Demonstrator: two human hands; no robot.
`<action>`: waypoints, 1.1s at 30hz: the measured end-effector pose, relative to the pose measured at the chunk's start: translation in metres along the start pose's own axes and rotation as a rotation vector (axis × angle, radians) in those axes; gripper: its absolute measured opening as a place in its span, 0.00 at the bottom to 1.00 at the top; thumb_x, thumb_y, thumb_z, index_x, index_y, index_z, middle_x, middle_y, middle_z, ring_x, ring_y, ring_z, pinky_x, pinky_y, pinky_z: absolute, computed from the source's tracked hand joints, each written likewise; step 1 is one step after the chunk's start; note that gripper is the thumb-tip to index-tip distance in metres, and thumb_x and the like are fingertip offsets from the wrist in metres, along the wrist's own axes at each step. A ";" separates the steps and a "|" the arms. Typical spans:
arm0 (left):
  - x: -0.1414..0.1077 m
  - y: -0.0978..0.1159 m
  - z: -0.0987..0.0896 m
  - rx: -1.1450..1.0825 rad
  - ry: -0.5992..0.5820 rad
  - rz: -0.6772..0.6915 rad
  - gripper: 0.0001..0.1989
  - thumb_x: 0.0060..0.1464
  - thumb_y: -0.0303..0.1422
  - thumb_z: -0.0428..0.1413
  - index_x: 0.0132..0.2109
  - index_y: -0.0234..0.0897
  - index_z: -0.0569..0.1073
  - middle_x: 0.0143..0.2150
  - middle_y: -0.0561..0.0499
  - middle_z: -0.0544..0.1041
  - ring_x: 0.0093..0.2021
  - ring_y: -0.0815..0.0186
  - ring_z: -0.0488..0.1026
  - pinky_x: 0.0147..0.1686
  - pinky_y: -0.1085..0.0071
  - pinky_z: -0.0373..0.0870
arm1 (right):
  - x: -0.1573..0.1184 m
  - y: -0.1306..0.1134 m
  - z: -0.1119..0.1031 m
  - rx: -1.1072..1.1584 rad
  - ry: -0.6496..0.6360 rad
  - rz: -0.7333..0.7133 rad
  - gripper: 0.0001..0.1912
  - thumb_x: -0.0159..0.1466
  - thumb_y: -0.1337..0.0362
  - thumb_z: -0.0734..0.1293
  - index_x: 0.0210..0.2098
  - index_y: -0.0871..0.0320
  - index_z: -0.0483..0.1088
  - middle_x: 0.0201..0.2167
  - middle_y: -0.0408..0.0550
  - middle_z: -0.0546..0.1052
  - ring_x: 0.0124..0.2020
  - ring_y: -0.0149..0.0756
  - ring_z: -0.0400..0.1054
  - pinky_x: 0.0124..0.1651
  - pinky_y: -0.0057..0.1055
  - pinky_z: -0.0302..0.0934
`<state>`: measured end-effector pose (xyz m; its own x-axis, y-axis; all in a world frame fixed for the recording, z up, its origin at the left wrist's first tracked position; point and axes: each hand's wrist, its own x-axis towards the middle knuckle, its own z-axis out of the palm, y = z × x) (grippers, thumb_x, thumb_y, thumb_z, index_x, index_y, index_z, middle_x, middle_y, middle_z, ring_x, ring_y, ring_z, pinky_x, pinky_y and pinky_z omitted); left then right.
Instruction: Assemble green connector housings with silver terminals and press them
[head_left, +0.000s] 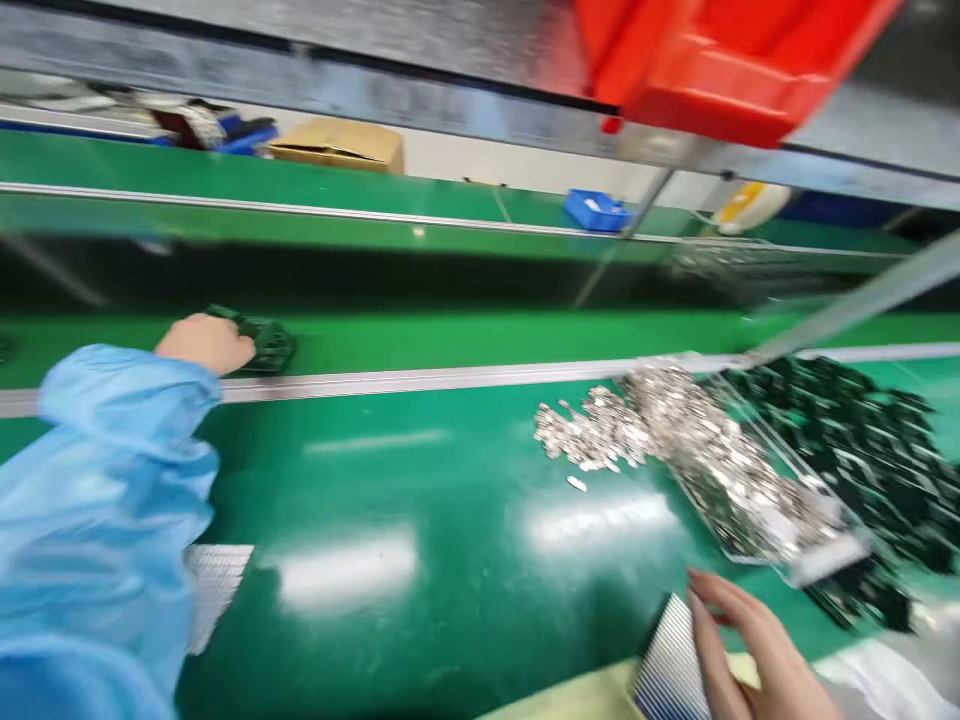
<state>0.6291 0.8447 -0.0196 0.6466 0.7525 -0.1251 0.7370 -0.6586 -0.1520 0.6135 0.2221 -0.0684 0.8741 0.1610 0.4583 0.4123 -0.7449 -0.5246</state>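
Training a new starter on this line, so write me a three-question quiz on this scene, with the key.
1. Multiple choice: what fills the clear plastic tray? A) small silvery metal pieces B) blue plastic bins C) folded cardboard
2. True or false: the left hand touches a dark stack of parts beyond the metal rail.
3. Short answer: which hand is nearer the heap of dark parts beside the tray?

Key: 1. A; 2. True; 3. The right hand.
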 end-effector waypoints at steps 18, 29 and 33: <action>-0.255 0.172 0.032 -0.171 0.355 0.606 0.16 0.58 0.32 0.46 0.32 0.34 0.77 0.58 0.41 0.70 0.58 0.51 0.65 0.42 0.59 0.76 | 0.093 0.006 0.103 -0.070 -0.537 -0.042 0.11 0.56 0.71 0.71 0.21 0.56 0.67 0.25 0.45 0.71 0.26 0.34 0.65 0.28 0.29 0.55; -0.301 0.190 0.080 -0.692 -0.031 0.908 0.46 0.43 0.51 0.64 0.63 0.37 0.56 0.69 0.34 0.53 0.66 0.47 0.58 0.59 0.52 0.65 | 0.028 0.019 -0.009 0.372 -0.416 0.042 0.10 0.62 0.58 0.65 0.35 0.56 0.76 0.30 0.48 0.78 0.30 0.39 0.73 0.34 0.33 0.67; -0.281 0.213 0.086 -0.705 -0.094 1.084 0.54 0.42 0.42 0.68 0.69 0.39 0.46 0.68 0.34 0.56 0.68 0.46 0.54 0.64 0.47 0.56 | -0.016 0.019 -0.015 0.650 -0.382 0.284 0.14 0.59 0.52 0.70 0.33 0.57 0.76 0.27 0.49 0.78 0.29 0.40 0.72 0.32 0.34 0.68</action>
<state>0.5876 0.4938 -0.1009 0.9804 -0.1844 0.0688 -0.1874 -0.7681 0.6123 0.6033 0.1961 -0.0748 0.9469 0.3202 0.0293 0.1253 -0.2834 -0.9508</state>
